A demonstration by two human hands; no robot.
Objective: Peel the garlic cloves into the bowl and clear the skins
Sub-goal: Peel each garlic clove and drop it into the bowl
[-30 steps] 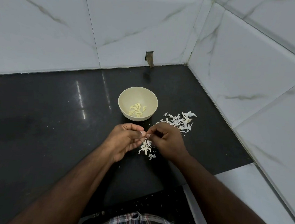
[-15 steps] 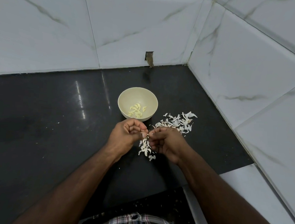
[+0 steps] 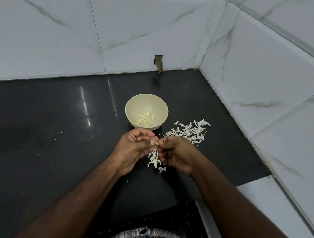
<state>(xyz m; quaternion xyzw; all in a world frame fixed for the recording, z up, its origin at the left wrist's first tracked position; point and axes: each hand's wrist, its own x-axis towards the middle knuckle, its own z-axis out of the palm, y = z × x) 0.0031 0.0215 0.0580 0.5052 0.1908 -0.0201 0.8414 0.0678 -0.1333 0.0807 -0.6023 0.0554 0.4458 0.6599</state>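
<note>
A cream bowl [image 3: 133,103] stands on the black counter and holds several peeled garlic cloves [image 3: 145,118]. Just in front of it my left hand [image 3: 136,147] and my right hand [image 3: 176,154] meet, fingers curled. Between their fingertips they pinch a small garlic clove [image 3: 156,143], mostly hidden by the fingers. White garlic skins [image 3: 189,129] lie scattered to the right of the bowl. A smaller heap of skins [image 3: 155,159] lies on the counter below the two hands.
The black counter [image 3: 52,141] runs far to the left. White marble-look tiled walls close it at the back and on the right. A small hole in the back wall [image 3: 158,61] sits behind the bowl. A white ledge [image 3: 267,204] lies at the front right.
Both hands have stayed together over the small heap of skins. The right hand has turned and shifted slightly toward me while working at the clove.
</note>
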